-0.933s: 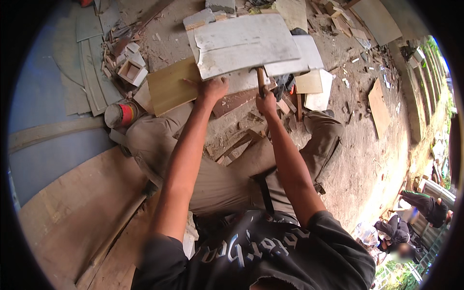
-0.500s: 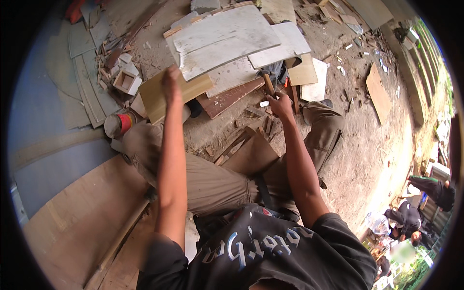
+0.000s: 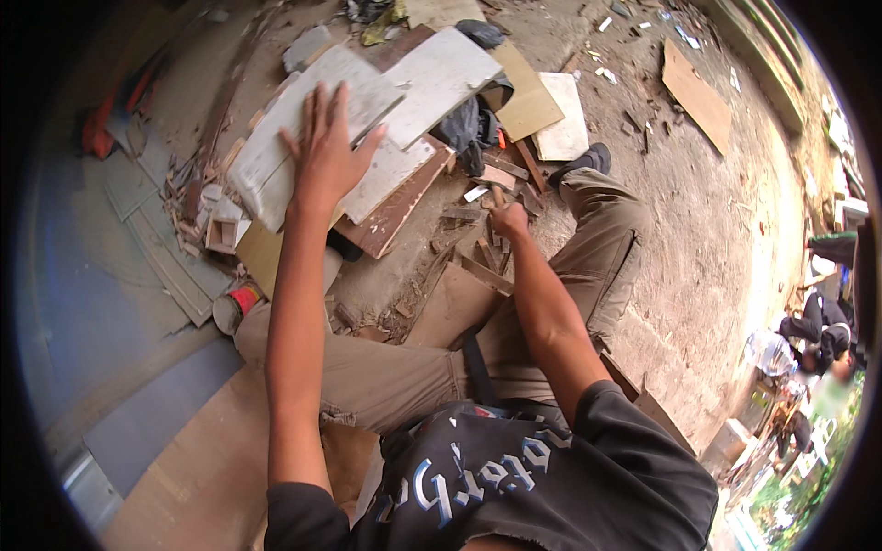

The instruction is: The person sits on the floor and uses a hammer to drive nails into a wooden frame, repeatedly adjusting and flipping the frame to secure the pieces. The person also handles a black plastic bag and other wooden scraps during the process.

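My left hand (image 3: 323,161) lies with fingers spread on a worn white board (image 3: 257,170) at the upper left. That board rests on a loose stack, with a second white board (image 3: 448,78) beside it and a reddish-brown plank (image 3: 404,213) lower down. In my right hand (image 3: 511,221), closed around its wooden handle, is what looks like a hammer (image 3: 497,195); its head is small and hard to make out. Wood scraps (image 3: 462,216) lie around it on the ground, near a crumpled black plastic bag (image 3: 467,133). Part of a yellowish board (image 3: 260,254) shows under the stack.
A red-banded can (image 3: 241,303) and a small wooden box (image 3: 223,231) stand at the left. A brown panel (image 3: 695,96) lies at the upper right. Between my legs is a piece of brown board (image 3: 450,308). Other people (image 3: 822,335) are at the far right.
My left hand has gone from a blurred, raised position to lying spread on the white board. The white board has shifted left and tilted. My right hand has lowered with the hammer.
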Demonstrator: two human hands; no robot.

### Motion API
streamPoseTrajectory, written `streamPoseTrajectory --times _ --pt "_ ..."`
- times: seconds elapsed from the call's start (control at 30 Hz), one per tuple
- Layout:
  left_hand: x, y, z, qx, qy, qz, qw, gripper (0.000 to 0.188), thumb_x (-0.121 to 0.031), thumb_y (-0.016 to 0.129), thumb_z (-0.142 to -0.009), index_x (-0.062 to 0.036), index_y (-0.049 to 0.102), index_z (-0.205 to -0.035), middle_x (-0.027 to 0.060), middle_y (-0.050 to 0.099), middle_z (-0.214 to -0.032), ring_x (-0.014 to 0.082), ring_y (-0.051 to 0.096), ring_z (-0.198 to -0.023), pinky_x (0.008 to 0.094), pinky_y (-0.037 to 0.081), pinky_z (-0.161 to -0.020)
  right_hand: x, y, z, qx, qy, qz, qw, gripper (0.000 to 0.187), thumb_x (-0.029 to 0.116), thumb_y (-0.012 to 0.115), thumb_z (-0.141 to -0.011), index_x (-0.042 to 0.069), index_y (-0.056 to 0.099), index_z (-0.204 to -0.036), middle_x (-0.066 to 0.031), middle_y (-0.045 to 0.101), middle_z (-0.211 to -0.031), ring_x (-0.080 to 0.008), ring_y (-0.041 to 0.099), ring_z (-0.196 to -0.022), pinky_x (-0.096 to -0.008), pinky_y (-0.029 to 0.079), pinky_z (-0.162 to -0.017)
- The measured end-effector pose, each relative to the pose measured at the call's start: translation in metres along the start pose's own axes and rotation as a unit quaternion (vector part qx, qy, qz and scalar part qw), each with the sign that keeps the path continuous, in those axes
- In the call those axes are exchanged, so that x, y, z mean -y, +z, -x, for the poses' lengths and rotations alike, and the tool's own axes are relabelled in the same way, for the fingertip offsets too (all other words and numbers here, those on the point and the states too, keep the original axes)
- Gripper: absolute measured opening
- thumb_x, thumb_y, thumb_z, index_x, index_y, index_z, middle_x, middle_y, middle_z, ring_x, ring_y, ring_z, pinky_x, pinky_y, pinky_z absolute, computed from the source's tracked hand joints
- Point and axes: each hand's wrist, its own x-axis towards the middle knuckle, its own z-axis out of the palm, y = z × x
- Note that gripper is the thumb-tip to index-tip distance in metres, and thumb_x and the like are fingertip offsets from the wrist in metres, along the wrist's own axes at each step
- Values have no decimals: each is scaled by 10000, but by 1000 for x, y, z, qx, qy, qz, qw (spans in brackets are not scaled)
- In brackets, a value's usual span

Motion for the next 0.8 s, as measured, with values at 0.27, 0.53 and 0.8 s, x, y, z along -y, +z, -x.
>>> streamPoseTrajectory --times 0.27,0.53,0.8 --pt "-16 3 -5 -11 1 -56 998 796 -351 668 -872 -208 262 -1541 126 265 -1591 314 246 -1471 648 197 -1131 -13 -7 -10 78 -116 94 986 370 354 773 -794 62 714 -1013 -187 695 -1052 -379 656 -1003 -440 528 -845" --pt "-22 5 -7 20 -38 -78 996 860 -154 706 -805 -196 265 -1542 104 280 -1590 327 261 -1464 604 198 -1153 -40 7 -61 13 -4 190 982 405 393 725 -816 131 694 -1124 -178 655 -1178 -367 614 -1113 -515 463 -971" --pt "-26 9 -17 36 -41 -74 996 888 -13 655 -736 -131 282 -1533 112 275 -1593 333 250 -1469 575 182 -1169 -96 25 -173 -51 50 73 995 369 195 612 -841 67 628 -1187 -238 424 -1397 -414 435 -1302 -536 402 -1049"
